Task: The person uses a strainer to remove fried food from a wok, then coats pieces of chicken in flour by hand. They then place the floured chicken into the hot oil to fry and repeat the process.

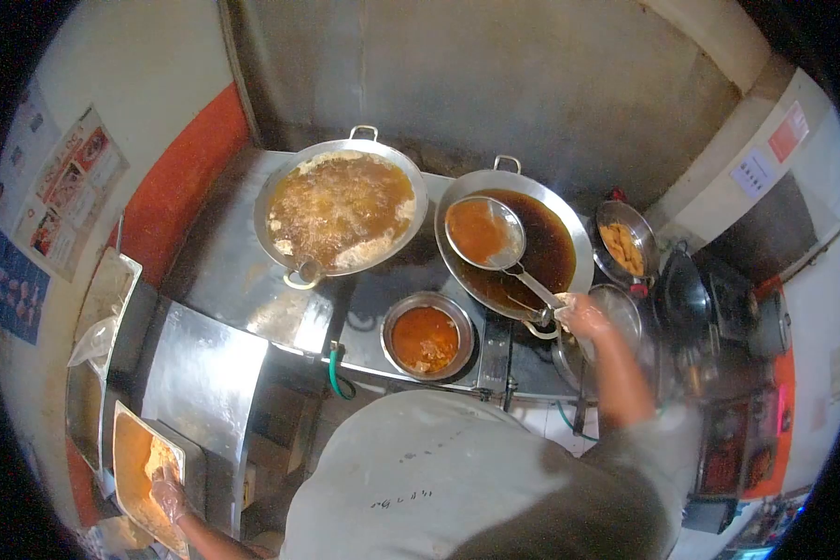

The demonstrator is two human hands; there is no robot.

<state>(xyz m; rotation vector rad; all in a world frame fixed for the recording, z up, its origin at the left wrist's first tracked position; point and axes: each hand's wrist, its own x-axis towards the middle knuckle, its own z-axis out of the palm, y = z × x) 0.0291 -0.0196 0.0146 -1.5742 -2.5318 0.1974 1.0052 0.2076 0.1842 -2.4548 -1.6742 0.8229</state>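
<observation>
My right hand [583, 317] grips the long handle of a round strainer [485, 231]. The strainer's bowl is over the dark oil in the right wok [583, 250]. At lower left, my left hand [168, 492], in a clear plastic glove, reaches into a metal tray [127, 431]. Its fingers are bent at a tan, crumbly coating [160, 455]; whatever they hold is hidden. Pale foam and bubbles cover the oil in the left wok [280, 252]. A metal bowl [389, 350] of reddish-brown liquid sits in front, between the woks.
A smaller pan [646, 230] with golden fried pieces stands right of the woks, near a black wok [683, 289]. A green hose [336, 373] hangs at the counter's front edge. A steel side surface [201, 373] lies between the tray and the stove.
</observation>
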